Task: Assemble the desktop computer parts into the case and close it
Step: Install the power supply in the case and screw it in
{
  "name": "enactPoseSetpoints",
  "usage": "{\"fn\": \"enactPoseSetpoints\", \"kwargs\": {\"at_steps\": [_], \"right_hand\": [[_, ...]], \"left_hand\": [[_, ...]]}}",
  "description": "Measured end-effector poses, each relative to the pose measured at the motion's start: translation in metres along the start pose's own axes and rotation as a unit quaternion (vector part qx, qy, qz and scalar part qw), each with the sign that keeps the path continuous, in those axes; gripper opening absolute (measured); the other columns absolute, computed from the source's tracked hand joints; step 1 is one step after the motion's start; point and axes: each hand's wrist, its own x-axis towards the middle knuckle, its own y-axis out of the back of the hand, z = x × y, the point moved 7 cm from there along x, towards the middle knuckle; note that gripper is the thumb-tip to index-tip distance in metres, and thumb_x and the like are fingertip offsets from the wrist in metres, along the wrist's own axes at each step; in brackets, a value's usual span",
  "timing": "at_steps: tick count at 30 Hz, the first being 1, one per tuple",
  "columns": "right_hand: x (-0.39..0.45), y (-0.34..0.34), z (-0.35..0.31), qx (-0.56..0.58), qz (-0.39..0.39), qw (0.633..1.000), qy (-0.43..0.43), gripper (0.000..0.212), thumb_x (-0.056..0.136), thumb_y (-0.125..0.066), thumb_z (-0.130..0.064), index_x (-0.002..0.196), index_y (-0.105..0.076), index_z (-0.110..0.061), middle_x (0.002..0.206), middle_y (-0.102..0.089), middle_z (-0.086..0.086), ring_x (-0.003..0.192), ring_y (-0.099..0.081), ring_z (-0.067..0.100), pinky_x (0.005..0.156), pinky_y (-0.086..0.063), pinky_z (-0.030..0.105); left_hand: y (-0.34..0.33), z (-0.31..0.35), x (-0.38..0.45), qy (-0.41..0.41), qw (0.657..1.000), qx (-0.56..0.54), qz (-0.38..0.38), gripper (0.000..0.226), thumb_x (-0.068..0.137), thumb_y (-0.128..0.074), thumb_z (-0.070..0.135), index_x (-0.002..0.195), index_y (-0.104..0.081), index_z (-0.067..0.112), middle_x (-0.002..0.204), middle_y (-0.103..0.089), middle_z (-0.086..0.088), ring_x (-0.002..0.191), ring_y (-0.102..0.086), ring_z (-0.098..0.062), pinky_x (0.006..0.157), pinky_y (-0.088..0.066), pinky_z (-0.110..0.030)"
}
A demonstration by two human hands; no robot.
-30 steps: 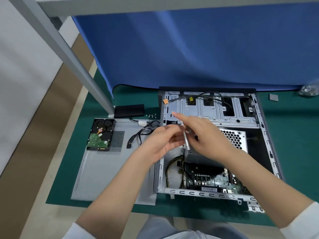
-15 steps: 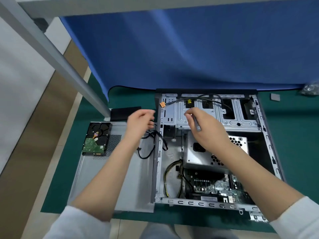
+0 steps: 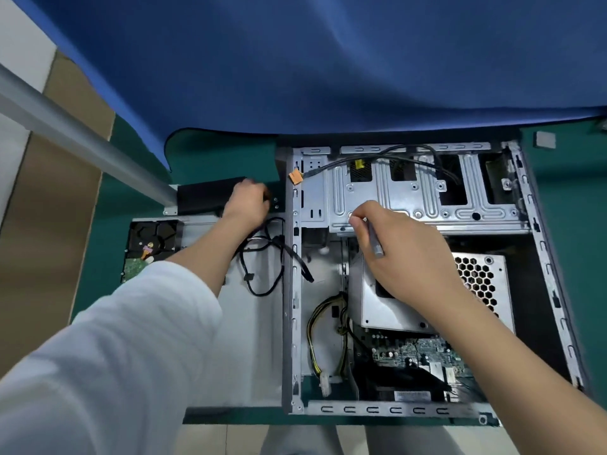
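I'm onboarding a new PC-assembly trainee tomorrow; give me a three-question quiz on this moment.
1. True or false: the hard drive is already mounted inside the case.
2. Which hand holds the screwdriver? A) left B) right C) neither
3. Fill in: the left hand reaches toward the small ______ beside the black box.

Key: 1 false, it lies on the side panel outside. 2 B, the right hand. 3 screws.

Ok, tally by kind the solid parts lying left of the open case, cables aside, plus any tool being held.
Hard drive: 1
Side panel: 1
Black box-shaped unit: 1
Screwdriver, in the right hand: 1
Total: 4
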Motion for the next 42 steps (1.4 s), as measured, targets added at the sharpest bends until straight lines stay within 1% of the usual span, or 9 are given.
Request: {"fn": "enactPoseSetpoints", "kwargs": {"at_steps": [7,11,17,21,24,28,33,37,42], "right_hand": [[-0.001,0.002,-0.001,-0.006,0.0,1.0,-0.013,0.016,0.099,-0.043,-0.032,0.095,-0.055,-0.021,0.066,-0.042,-0.013,0.058,-0.039,0.015,0.044,-0.02,0.016],[-0.002,0.005,-0.004,-0.001,0.006,1.0,-0.01,0.015,0.097,-0.046,-0.03,0.093,-0.056,-0.02,0.066,-0.041,-0.014,0.058,-0.044,0.016,0.042,-0.023,0.024],[-0.003,0.005,-0.004,-0.006,0.014,1.0,-0.014,0.014,0.096,-0.047,-0.029,0.092,-0.056,-0.019,0.064,-0.04,-0.013,0.059,-0.051,0.02,0.046,-0.026,0.026],[-0.003,0.005,-0.004,-0.005,0.015,1.0,-0.01,0.012,0.095,-0.048,-0.028,0.091,-0.056,-0.02,0.064,-0.041,-0.013,0.058,-0.051,0.02,0.045,-0.025,0.025],[-0.003,0.005,-0.004,-0.006,0.016,1.0,-0.008,0.007,0.094,-0.053,-0.026,0.09,-0.056,-0.021,0.064,-0.04,-0.014,0.057,-0.047,0.019,0.042,-0.023,0.024],[-0.003,0.005,-0.003,-0.006,0.017,1.0,-0.014,0.008,0.095,-0.052,-0.026,0.091,-0.056,-0.02,0.064,-0.039,-0.013,0.057,-0.037,0.016,0.043,-0.021,0.021],[-0.003,0.003,-0.004,-0.006,0.012,1.0,-0.013,0.008,0.095,-0.051,-0.027,0.093,-0.056,-0.021,0.064,-0.039,-0.013,0.059,-0.038,0.016,0.044,-0.024,0.026],[-0.003,0.003,-0.003,-0.005,0.011,1.0,-0.017,0.007,0.094,-0.052,-0.026,0.092,-0.056,-0.021,0.062,-0.038,-0.014,0.057,-0.037,0.015,0.043,-0.02,0.022],[-0.002,0.004,-0.002,-0.003,0.014,1.0,-0.019,0.004,0.093,-0.056,-0.024,0.089,-0.056,-0.022,0.061,-0.038,-0.014,0.055,-0.035,0.015,0.046,-0.018,0.012]], "left_hand": [[-0.021,0.001,0.012,-0.006,0.998,0.059,-0.021,0.028,0.083,-0.045,-0.011,0.105,-0.061,-0.007,0.115,-0.054,-0.027,0.11,-0.05,-0.04,0.092,-0.047,-0.045],[-0.019,-0.003,0.016,0.006,0.999,0.034,0.015,0.031,0.082,-0.041,-0.014,0.107,-0.058,-0.008,0.114,-0.057,-0.027,0.108,-0.053,-0.04,0.088,-0.047,-0.044],[-0.022,-0.004,0.015,0.041,0.999,0.027,0.007,0.027,0.083,-0.039,-0.015,0.099,-0.058,-0.007,0.109,-0.058,-0.027,0.099,-0.057,-0.041,0.077,-0.046,-0.043],[-0.018,-0.002,0.015,0.029,0.999,0.015,0.041,0.034,0.084,-0.038,-0.013,0.112,-0.053,0.0,0.109,-0.058,-0.025,0.099,-0.056,-0.041,0.074,-0.046,-0.043],[-0.018,-0.003,0.016,0.023,0.999,0.004,0.043,0.038,0.084,-0.038,-0.011,0.118,-0.051,0.002,0.113,-0.056,-0.025,0.103,-0.055,-0.042,0.08,-0.047,-0.045],[-0.02,-0.005,0.019,0.024,0.999,0.005,0.024,0.03,0.085,-0.039,-0.013,0.107,-0.057,-0.006,0.113,-0.056,-0.028,0.102,-0.055,-0.042,0.082,-0.046,-0.044],[-0.018,-0.001,0.014,-0.004,0.998,0.053,0.022,0.027,0.083,-0.041,-0.013,0.1,-0.059,-0.005,0.106,-0.058,-0.026,0.098,-0.056,-0.041,0.074,-0.044,-0.041],[-0.018,0.006,0.009,-0.048,0.99,0.128,0.018,0.03,0.079,-0.045,-0.016,0.101,-0.06,-0.003,0.104,-0.059,-0.023,0.098,-0.056,-0.039,0.068,-0.039,-0.037],[-0.015,0.004,0.011,-0.044,0.995,0.09,0.014,0.037,0.082,-0.046,-0.01,0.116,-0.052,0.003,0.106,-0.06,-0.023,0.099,-0.056,-0.04,0.07,-0.043,-0.039]]}}
